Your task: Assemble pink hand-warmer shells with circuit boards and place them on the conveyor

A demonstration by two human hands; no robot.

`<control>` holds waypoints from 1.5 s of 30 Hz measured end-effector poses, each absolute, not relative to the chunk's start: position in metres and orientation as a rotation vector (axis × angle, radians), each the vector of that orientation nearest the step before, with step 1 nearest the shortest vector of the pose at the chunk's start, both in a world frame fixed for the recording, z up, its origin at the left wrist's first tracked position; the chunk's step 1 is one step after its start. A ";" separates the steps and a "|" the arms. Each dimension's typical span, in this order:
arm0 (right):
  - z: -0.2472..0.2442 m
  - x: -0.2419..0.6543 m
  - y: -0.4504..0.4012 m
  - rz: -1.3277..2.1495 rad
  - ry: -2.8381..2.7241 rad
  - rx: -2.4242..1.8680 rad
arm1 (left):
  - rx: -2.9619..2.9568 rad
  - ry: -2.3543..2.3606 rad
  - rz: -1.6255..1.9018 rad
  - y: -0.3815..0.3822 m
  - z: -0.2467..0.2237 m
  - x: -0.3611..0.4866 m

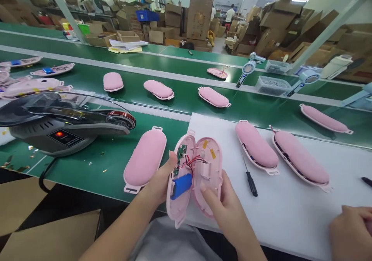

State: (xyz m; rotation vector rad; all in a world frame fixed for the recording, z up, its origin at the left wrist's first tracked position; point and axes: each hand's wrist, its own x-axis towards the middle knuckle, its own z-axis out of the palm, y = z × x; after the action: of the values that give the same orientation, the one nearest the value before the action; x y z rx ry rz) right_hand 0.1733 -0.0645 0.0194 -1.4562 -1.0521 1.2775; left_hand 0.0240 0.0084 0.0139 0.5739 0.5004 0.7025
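Note:
In front of me a pink plastic casing lies opened into two halves joined by thin red and black wires (195, 160). My left hand (161, 179) grips the left half (178, 208), which carries a green circuit board (181, 154) and a blue battery pack (182, 186). Around the right half (213, 171) my right hand (222, 199) is closed, thumb on its inside; yellow tape strips and a small white part show there. A closed pink casing (146, 158) rests just left of my left hand. On the white sheet to the right lies a black-handled screwdriver (251, 183).
A tape dispenser (66, 133) with a lit red light stands left. Two pink casings (257, 144) (300, 158) lie on the white sheet (279, 210). More casings sit on the green belt (180, 108). Another person's hand (351, 230) is at lower right. Handheld fans (247, 71) stand beyond.

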 end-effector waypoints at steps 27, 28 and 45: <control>0.018 0.181 -0.058 1.328 -1.035 -1.257 | 0.683 0.551 0.803 0.010 0.029 0.053; 0.020 0.181 -0.057 1.348 -1.019 -1.271 | 0.699 0.563 0.794 0.010 0.029 0.052; 0.024 0.175 -0.050 1.346 -1.124 -1.332 | 0.630 0.627 0.788 0.009 0.030 0.047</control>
State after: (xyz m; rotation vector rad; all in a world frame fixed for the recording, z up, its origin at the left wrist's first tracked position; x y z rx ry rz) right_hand 0.1749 -0.0503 0.0237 -1.3323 -1.1238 1.3455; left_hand 0.0473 0.0090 0.0300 0.6298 0.6265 0.7875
